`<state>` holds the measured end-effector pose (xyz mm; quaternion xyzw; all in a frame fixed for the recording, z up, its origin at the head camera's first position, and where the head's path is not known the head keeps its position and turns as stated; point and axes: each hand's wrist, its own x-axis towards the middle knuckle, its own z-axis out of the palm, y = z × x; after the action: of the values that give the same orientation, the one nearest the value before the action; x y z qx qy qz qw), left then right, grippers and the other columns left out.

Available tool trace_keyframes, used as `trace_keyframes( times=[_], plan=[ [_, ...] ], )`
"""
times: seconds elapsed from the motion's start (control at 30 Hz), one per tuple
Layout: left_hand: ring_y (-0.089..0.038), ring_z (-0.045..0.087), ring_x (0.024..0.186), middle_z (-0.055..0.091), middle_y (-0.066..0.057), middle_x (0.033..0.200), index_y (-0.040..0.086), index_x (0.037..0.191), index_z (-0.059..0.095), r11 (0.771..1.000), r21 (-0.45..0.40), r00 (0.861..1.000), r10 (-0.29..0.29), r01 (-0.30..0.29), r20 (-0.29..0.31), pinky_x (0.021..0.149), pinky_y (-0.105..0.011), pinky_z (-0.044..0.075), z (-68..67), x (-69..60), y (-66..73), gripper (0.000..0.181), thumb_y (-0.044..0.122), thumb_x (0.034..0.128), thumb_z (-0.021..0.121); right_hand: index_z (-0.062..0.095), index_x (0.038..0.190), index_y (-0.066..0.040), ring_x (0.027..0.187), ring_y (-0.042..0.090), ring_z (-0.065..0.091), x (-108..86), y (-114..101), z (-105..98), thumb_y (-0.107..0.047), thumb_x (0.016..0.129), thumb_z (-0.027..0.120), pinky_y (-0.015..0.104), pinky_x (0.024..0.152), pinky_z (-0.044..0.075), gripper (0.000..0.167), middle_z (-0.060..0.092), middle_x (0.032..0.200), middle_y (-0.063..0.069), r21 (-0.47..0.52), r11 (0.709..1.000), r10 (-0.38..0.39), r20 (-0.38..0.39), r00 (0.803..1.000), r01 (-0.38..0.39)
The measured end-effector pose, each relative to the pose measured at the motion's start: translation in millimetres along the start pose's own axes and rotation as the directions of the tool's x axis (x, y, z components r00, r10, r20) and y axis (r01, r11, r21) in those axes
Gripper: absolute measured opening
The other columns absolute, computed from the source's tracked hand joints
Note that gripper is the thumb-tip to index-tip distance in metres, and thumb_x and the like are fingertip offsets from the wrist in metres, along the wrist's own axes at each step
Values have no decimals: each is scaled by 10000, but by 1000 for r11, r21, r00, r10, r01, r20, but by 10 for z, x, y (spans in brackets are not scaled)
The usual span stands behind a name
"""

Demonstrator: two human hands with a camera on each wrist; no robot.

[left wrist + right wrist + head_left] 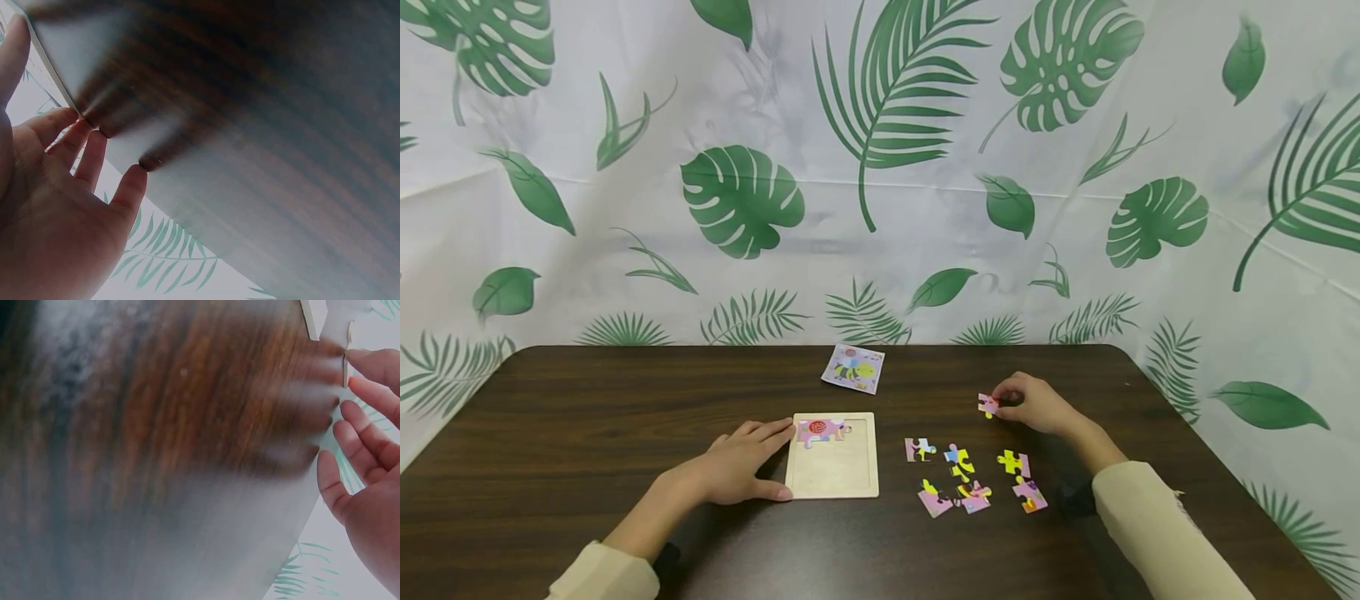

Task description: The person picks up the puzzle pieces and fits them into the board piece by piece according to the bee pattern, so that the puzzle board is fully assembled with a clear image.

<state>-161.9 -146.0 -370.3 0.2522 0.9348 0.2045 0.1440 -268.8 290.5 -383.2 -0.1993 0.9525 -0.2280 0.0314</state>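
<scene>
A square wooden puzzle tray [833,482] lies on the table, with joined pink pieces [820,429] showing a red circle along its top inside edge. My left hand [730,467] rests at the tray's left side, fingers spread and thumb at the lower left corner; in the left wrist view the hand [69,181] has its fingertips on the tabletop. My right hand [1033,404] pinches a pink puzzle piece [987,404] between thumb and finger at the right. The right wrist view shows this hand [369,425] holding the piece [346,362] edge-on, other fingers loosely bent.
Several loose puzzle pieces [973,497] lie right of the tray, below my right hand. A picture card [853,369] with a bee lies behind the tray near the far edge of the brown table [625,400]. A leaf-patterned cloth [880,250] hangs behind.
</scene>
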Motion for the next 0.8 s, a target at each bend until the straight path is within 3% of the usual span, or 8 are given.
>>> trace_keyframes(
  times=[0.3, 0.53, 0.8],
  plan=[
    [-347, 267, 1265, 277, -120, 1457, 27, 1407, 328, 1000, 3, 1000, -5, 5, 3, 897, -646, 226, 10, 9, -13, 834, 474, 783, 651, 634, 940, -24, 814, 216, 499, -21, 15, -7, -115, 756, 731, 382, 729, 419, 227, 543, 890, 60, 7, 1000, -21, -12, 1000, 21],
    [-345, 270, 1264, 276, -116, 1458, 31, 1407, 331, 1000, 3, 1000, -7, 7, 4, 901, -634, 234, 21, 12, -12, 831, 474, 781, 653, 638, 896, -52, 810, 211, 489, -18, 29, 7, -107, 755, 727, 374, 728, 411, 176, 529, 881, 43, 21, 999, -25, -8, 1000, 25],
    [-344, 272, 1261, 283, -120, 1454, 26, 1405, 333, 1000, 12, 1000, -4, 4, -3, 896, -633, 236, 21, 16, -21, 832, 473, 781, 654, 625, 848, -62, 790, 210, 484, -34, 30, 11, -99, 737, 732, 377, 722, 413, 159, 531, 859, 36, 13, 996, -86, -19, 996, 86]
  ],
)
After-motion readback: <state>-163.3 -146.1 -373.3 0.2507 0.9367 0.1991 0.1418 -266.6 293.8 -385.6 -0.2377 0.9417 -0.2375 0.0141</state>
